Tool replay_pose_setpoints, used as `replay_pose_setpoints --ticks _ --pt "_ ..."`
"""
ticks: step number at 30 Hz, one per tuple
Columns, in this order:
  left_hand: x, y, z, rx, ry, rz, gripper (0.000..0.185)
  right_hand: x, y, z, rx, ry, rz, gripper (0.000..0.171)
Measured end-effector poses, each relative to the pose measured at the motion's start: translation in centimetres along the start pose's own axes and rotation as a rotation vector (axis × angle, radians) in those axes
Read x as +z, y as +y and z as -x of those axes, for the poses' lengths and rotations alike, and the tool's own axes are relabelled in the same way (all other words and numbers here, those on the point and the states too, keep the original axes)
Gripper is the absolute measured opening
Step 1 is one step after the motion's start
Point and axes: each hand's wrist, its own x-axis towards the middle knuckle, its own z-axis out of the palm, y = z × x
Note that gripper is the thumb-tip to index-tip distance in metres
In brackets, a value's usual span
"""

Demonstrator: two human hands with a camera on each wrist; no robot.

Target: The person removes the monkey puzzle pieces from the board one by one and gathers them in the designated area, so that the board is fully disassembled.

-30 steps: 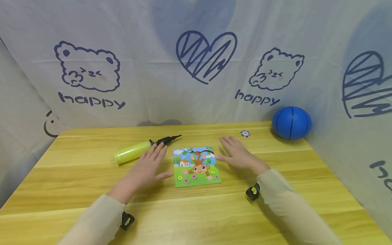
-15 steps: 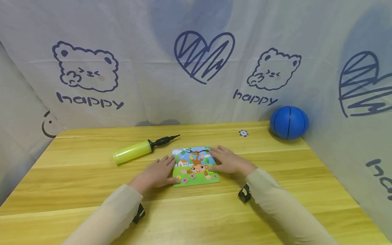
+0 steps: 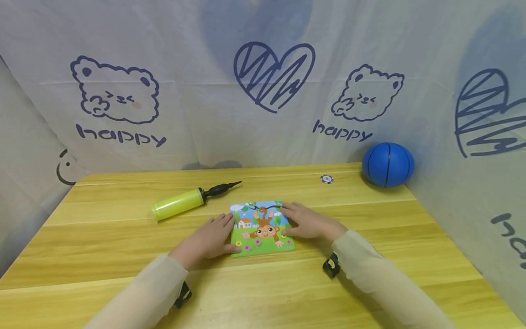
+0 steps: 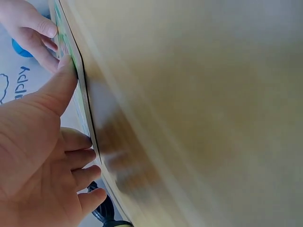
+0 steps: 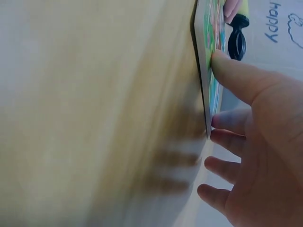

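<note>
Picture board (image 3: 260, 228): likely light, stiff, smooth; best held by opposite edges. Left hand (image 3: 207, 238) and right hand (image 3: 310, 222) touch its sides, fingers relaxed, grip wide.

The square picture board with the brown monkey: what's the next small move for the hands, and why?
Probably a gentle two-handed slide of the square, monkey-printed board toward the person. It lies flat on the yellow wood-grain table, and the left hand and right hand flank its opposite sides, thumbs over its printed face, which seems to suit sliding.
</note>
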Motion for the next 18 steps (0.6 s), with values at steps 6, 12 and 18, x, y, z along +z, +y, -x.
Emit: replay_pose_setpoints --ticks 6,12,18 --pt "0.4 0.4 1.3 0.012 0.012 0.053 0.083 0.6 -0.5 0.9 -0.051 0.000 0.026 0.071" --pt "0.8 0.9 2.4 0.003 -0.004 0.084 0.093 1.3 -1.1 1.8 -0.074 0.002 0.051 0.071" --pt "0.8 1.4 3.6 -0.001 -0.020 0.119 0.099 1.8 -2.2 2.8 -0.085 0.007 0.060 0.070"
